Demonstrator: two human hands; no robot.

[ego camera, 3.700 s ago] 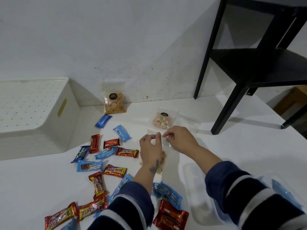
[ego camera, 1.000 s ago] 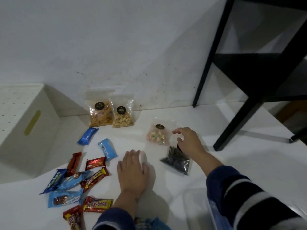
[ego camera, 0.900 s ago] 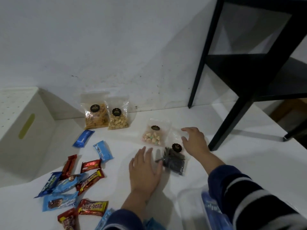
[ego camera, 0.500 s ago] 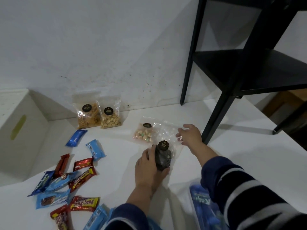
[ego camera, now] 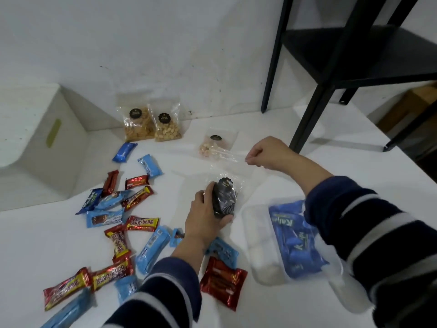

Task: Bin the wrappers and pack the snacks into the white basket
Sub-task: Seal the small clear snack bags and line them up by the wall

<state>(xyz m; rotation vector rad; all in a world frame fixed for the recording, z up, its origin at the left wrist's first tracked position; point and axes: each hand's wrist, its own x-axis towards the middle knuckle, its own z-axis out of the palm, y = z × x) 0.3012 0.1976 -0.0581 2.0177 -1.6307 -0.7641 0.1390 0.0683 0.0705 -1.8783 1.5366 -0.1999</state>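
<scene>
Hands are both occupied with one clear bag of dark snacks: its filled lower part is gripped by the left hand, while its top edge is pinched by the right hand. The bag is held just above the worktop, right of the scattered candy bars, with the white basket at far left.

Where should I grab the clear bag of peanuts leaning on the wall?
Pinch the empty top flap of the peanut bag from above. It stands upright against the wall, nuts settled low, with the orange snack bag overlapping its left edge.
</scene>
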